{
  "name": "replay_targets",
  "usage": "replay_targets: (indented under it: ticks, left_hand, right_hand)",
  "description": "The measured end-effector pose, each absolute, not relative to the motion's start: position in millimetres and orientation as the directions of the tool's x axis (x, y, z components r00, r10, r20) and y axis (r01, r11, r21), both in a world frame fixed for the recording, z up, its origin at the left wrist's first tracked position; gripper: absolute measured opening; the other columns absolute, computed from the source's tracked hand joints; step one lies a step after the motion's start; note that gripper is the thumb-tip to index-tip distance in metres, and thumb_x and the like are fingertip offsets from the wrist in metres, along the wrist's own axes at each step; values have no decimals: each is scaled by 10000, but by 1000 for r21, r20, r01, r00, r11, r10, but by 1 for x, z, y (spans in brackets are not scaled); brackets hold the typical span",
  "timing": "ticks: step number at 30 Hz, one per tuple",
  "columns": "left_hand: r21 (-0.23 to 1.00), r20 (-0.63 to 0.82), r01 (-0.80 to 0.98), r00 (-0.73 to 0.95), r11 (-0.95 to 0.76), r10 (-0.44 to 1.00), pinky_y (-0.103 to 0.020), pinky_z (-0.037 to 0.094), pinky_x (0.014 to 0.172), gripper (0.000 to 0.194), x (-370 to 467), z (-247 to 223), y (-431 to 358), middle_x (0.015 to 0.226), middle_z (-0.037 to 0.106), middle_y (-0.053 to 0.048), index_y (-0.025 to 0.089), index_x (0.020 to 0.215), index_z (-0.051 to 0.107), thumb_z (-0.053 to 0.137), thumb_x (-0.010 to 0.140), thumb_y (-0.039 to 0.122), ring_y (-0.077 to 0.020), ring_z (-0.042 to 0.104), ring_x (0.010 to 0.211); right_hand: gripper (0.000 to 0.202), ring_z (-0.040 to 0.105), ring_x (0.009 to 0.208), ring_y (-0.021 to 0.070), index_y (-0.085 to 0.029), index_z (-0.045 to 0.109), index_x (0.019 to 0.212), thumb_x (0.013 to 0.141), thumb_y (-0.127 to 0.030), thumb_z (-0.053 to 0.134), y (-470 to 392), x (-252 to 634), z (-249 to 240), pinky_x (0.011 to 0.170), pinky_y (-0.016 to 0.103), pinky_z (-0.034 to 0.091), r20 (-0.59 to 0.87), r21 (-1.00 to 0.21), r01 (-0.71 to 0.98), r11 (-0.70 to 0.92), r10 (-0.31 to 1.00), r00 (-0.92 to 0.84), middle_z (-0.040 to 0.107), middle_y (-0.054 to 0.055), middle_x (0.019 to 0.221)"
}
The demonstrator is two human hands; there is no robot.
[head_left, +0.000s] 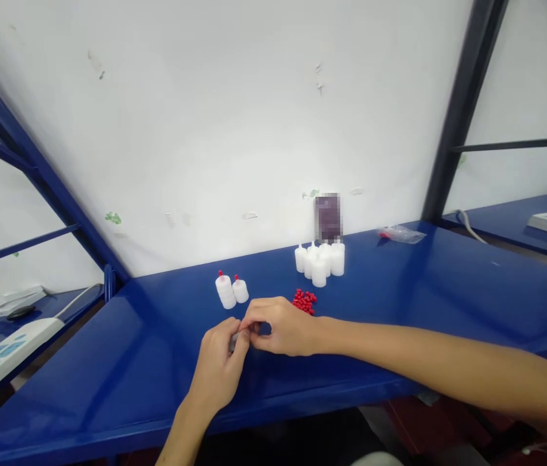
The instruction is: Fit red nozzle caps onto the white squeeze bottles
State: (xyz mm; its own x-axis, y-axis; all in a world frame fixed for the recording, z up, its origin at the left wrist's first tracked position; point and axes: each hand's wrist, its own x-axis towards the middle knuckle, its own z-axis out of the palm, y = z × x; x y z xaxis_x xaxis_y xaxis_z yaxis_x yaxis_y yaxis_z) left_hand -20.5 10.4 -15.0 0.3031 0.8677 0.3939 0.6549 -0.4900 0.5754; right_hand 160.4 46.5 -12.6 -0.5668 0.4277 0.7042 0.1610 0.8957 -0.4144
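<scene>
My left hand (219,366) is closed around a small whitish object (234,340), mostly hidden by the fingers; it looks like a bottle. The fingertips of my right hand (280,327) are pinched together at the top of that object, and whatever they hold is too small to make out. Two white bottles with red caps (225,292) stand just behind my hands. Beyond my right hand lies a pile of small red caps (305,301), partly covered by the hand. Several white bottles without red caps (319,268) stand in a group farther back.
A blue table (375,291) runs along a white wall. A clear plastic bag (402,234) with something red inside lies at the back right. A dark, blurred rectangular object (328,218) stands behind the bottle group. Power strips (4,356) lie on the left side surface and far right.
</scene>
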Motion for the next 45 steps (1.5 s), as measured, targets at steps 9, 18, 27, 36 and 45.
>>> replay_targets:
  ticks: [9, 18, 27, 36, 45]
  left_hand:
    - [628, 367, 574, 376, -525, 851, -282, 343, 608, 347, -18, -8, 5, 651, 556, -17, 156, 689, 563, 401, 937, 335, -160, 496, 621]
    - [754, 356, 444, 343, -484, 869, -252, 316, 536, 121, -18, -8, 1, 617, 476, 34, 183, 831, 507, 401, 849, 239, -124, 400, 551]
    - [769, 468, 441, 107, -463, 877, -275, 415, 662, 210, -21, -12, 5, 801, 584, 9, 213, 1116, 446, 372, 950, 318, -157, 531, 692]
    - [641, 442, 612, 199, -463, 875, -311, 451, 826, 296, -22, -13, 16, 1050, 657, -73, 191, 1095, 626, 401, 1004, 361, -203, 622, 926]
    - [512, 299, 735, 333, -445, 894, -284, 307, 617, 469, -16, -6, 5, 587, 493, 36, 189, 746, 579, 301, 1034, 432, -128, 434, 542]
  right_hand:
    - [110, 638, 753, 147, -198, 663, 936, 864, -136, 609, 34, 158, -16, 711, 265, 531, 721, -403, 164, 900, 423, -548, 676, 26, 830]
    - [28, 597, 765, 156, -215, 616, 865, 881, -201, 634, 30, 153, -16, 712, 294, 485, 706, -427, 190, 884, 457, -540, 651, 23, 850]
    - [80, 574, 733, 131, -196, 608, 941, 937, -265, 568, 51, 166, 22, 720, 283, 458, 736, -481, 271, 834, 552, -391, 656, 18, 882]
    - [227, 641, 802, 170, -157, 702, 1020, 854, -148, 549, 133, 149, 57, 743, 308, 461, 477, -461, 629, 627, 772, -420, 742, 66, 991]
    - [292, 611, 718, 134, -174, 654, 1133, 852, -203, 582, 126, 154, 44, 698, 283, 459, 487, -513, 561, 650, 759, -433, 731, 32, 946]
